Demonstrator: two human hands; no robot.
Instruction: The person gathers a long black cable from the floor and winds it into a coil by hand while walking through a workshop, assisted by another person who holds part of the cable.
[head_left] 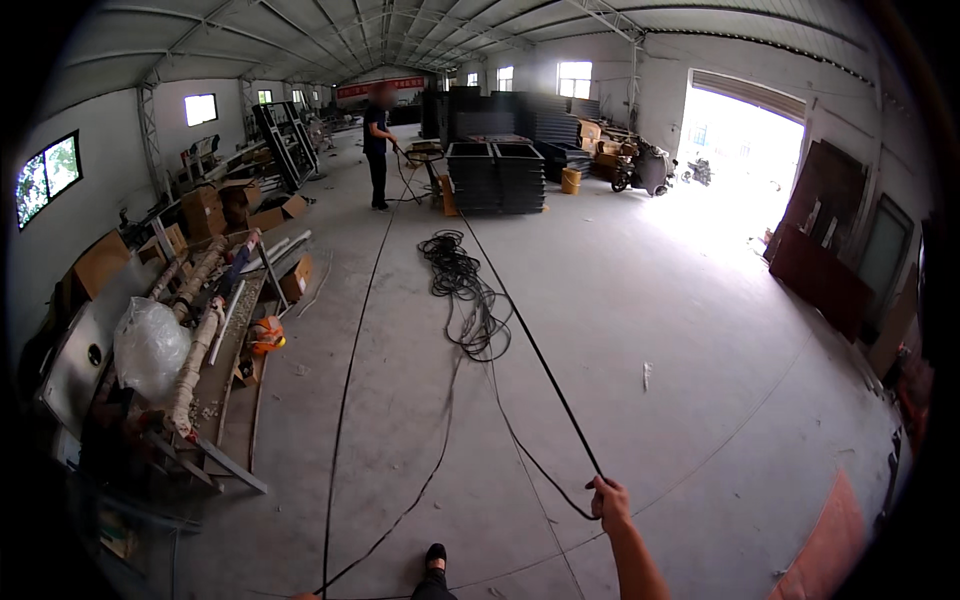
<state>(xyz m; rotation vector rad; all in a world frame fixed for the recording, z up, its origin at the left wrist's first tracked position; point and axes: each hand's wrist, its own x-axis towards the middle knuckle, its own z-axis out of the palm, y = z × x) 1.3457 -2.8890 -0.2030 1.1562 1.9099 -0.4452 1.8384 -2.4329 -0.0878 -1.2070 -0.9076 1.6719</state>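
Right hand (608, 500) is clamped on a taut cable (530, 345); the loose coil (465, 295) ahead of it could snag or tangle. Left hand is out of view.

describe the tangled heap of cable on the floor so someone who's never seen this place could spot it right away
Start at the stacks of dark flat panels at the far end of the concrete floor. Just in front of them lies the loose black cable heap. Unlike the taut black cable running straight to the right hand, it lies slack in overlapping loops.
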